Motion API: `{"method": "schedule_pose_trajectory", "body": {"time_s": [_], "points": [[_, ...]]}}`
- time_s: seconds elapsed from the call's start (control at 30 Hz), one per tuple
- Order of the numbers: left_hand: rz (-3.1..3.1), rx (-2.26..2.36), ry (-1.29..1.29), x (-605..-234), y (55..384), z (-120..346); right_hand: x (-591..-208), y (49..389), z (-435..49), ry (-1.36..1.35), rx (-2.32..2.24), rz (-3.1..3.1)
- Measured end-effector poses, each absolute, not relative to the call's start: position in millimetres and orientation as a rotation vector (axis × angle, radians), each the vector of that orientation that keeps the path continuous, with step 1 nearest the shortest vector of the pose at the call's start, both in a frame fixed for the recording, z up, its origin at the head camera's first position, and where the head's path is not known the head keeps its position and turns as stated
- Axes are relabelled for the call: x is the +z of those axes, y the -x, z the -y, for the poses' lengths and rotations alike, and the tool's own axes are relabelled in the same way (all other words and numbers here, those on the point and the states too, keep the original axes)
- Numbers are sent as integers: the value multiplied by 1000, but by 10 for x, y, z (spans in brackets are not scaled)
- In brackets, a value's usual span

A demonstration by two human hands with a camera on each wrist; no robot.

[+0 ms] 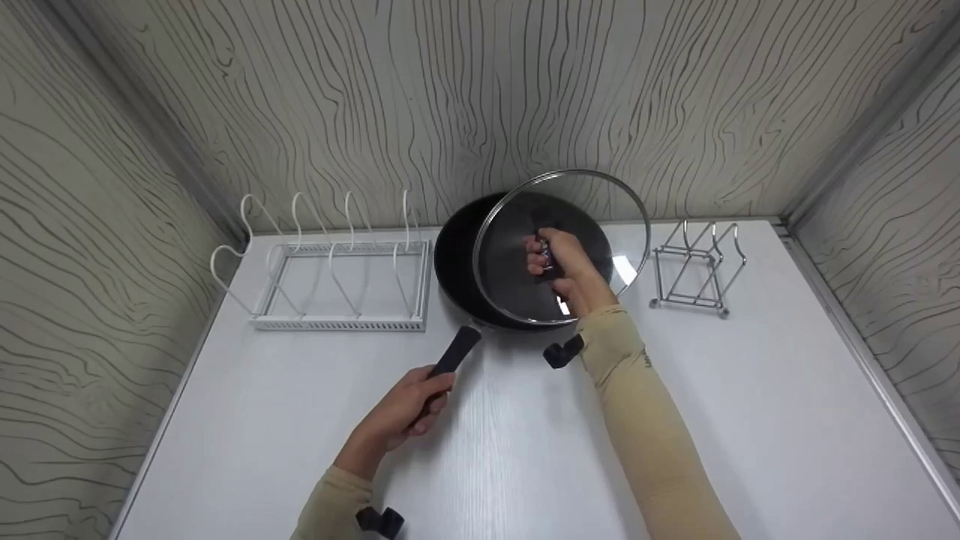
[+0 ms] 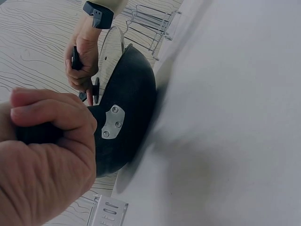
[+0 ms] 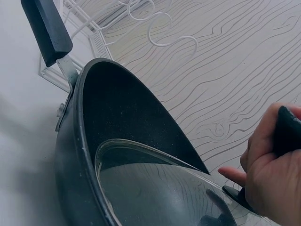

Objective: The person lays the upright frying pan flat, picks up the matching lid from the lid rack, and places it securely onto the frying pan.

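A black wok (image 1: pixel 459 259) with a long black handle (image 1: pixel 457 349) stands at the back middle of the white table. My left hand (image 1: pixel 409 405) grips that handle, its fingers wrapped around it in the left wrist view. Over the wok's right part, a round glass lid (image 1: pixel 510 289) with a metal rim sits askew, reaching past the right edge. My right hand (image 1: pixel 562 259) holds the lid by its dark knob. From the right wrist view, the lid's near edge (image 3: pixel 101 165) dips inside the wok's rim, and the wok's interior (image 3: pixel 127 108) shows beside it.
To the left of the wok stands a white wire rack (image 1: pixel 337 324) with upright loops. A smaller chrome rack (image 1: pixel 690 300) is at the right. Behind them rises a wood-patterned wall (image 1: pixel 450 97), with side walls at both ends of the table (image 1: pixel 787 405).
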State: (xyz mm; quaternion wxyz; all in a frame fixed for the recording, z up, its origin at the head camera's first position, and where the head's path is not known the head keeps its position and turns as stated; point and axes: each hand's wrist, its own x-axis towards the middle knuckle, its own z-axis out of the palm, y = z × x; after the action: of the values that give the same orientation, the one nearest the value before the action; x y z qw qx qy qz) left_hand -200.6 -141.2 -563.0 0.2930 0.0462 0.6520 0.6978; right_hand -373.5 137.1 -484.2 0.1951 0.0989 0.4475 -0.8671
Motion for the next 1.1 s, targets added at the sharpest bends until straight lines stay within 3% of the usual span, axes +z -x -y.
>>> {"method": "schedule_pose_trajectory", "body": {"time_s": [1.1], "points": [[-1731, 1848, -106, -5630, 2016, 1411, -4877, 3732, -1336, -309, -2426, -1269]]}}
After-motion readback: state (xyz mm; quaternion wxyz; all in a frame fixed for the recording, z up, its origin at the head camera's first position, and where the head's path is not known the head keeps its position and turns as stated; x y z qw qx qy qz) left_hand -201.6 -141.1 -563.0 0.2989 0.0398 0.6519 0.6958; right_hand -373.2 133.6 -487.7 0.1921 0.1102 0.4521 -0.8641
